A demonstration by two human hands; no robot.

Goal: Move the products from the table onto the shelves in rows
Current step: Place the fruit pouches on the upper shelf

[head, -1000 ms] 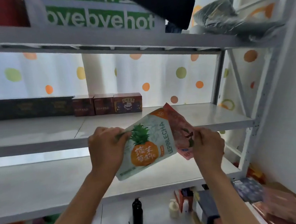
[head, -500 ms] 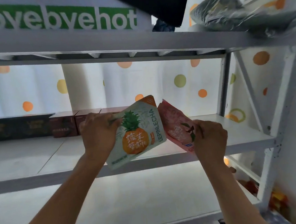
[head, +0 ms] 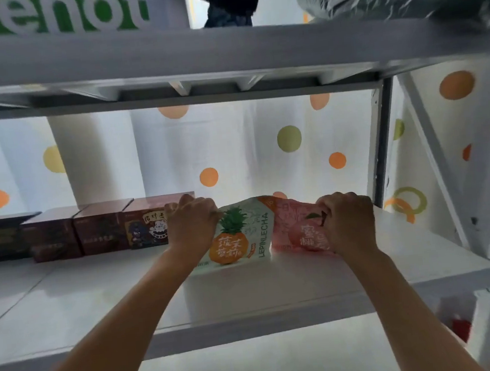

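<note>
Two bare forearms showed in the head view, each running up from the bottom edge to a hand. The left arm (head: 125, 325) was uncovered along all of its visible length, with no sleeve edge in frame. The right arm (head: 399, 305) was uncovered in the same way. The left hand (head: 192, 227) was seen from the back, with the knuckles forming a rounded ridge along its top. The right hand (head: 350, 220) was also seen from the back, knuckles uppermost. Both wrists were narrower than the hands above them. The rest of the person lay outside the frame.
</note>
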